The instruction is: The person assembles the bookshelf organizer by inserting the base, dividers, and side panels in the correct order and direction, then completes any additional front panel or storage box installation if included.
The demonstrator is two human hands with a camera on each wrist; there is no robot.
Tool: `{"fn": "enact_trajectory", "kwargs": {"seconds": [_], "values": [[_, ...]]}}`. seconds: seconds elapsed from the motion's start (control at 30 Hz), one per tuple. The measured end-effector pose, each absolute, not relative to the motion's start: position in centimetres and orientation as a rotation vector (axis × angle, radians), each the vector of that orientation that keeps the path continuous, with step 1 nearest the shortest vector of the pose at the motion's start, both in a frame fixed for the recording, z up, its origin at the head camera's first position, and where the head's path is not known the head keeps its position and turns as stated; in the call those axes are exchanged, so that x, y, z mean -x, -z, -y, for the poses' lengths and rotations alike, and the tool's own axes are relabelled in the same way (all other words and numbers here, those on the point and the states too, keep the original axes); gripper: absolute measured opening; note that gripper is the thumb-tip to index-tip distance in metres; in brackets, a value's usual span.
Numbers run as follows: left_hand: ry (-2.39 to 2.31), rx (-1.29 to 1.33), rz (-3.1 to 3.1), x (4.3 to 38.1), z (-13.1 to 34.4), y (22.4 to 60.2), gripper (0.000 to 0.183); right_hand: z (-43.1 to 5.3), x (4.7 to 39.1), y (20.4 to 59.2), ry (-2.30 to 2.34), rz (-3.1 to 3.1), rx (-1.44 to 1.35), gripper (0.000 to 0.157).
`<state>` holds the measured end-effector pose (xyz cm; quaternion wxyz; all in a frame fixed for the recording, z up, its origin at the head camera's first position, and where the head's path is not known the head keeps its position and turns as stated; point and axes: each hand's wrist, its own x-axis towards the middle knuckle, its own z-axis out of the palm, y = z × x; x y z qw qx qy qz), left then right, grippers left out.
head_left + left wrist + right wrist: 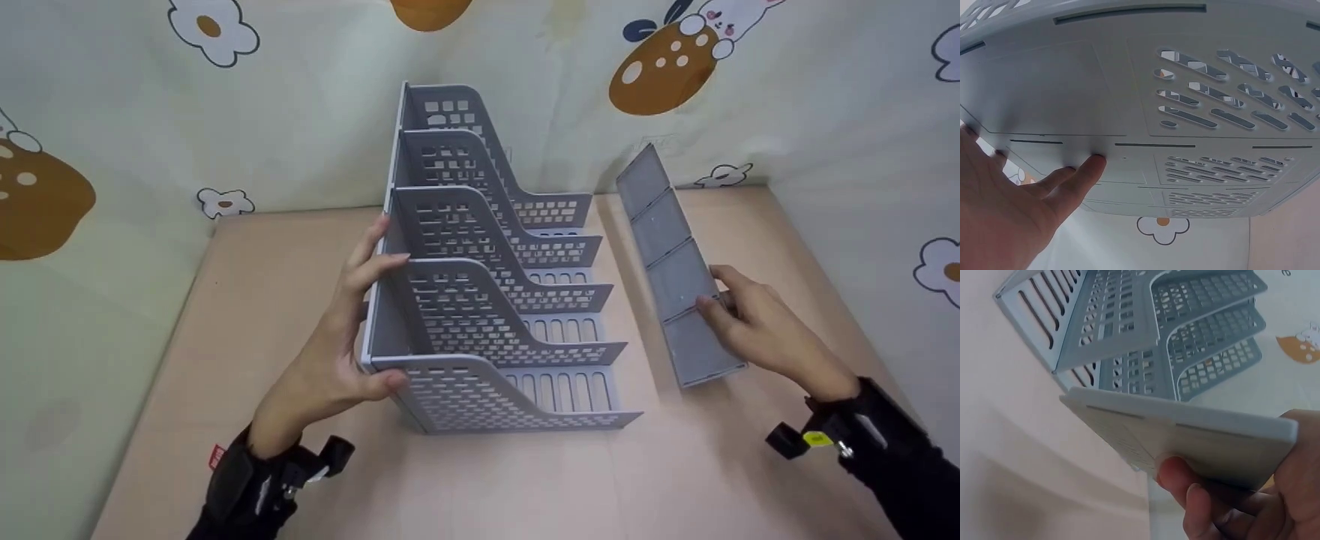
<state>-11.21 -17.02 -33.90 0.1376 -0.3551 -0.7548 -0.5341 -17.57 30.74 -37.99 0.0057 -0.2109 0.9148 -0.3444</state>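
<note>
A grey plastic file organizer stands in the middle of the table, its perforated dividers sloping down to the right. My left hand holds its tall back edge, thumb near the front corner and fingers spread along the edge. Fingertips touch the slotted back panel in the left wrist view. To the right, my right hand pinches a long grey panel by its near right edge, thumb on the face towards me. That panel is tilted and apart from the organizer; the right wrist view shows its slotted edge.
The light wood-coloured table meets a cloth backdrop printed with flowers and brown shapes at the back and sides. A small red tag shows by the left cuff. Both wrists wear black camera mounts.
</note>
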Motion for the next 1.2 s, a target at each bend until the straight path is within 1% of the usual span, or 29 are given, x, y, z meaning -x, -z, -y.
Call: {"fn": "enact_trajectory", "kwargs": {"seconds": [0.27,0.43,0.67,0.87,1.03,1.2], "values": [[1.558,1.019,2.161,11.2,16.8,33.9,0.094,-29.3,16.7,37.0,1.045,-2.887,0.684,0.035],[1.561,0.987,2.138,11.2,16.6,33.9,0.09,-29.1,16.9,36.9,1.065,-2.872,0.662,0.034],[1.553,0.976,2.12,11.2,16.4,34.0,0.09,-29.5,18.3,38.0,1.109,-2.871,0.547,0.029],[1.531,0.972,2.128,11.1,16.4,34.1,0.089,-30.0,19.1,38.8,1.047,-2.918,0.492,0.029],[1.52,0.966,2.124,11.2,16.4,34.2,0.09,-30.1,19.2,39.2,1.006,-2.94,0.469,0.031],[1.532,0.967,2.117,11.2,16.3,34.3,0.09,-30.0,19.0,39.0,1.037,-2.964,0.479,0.029]]}}
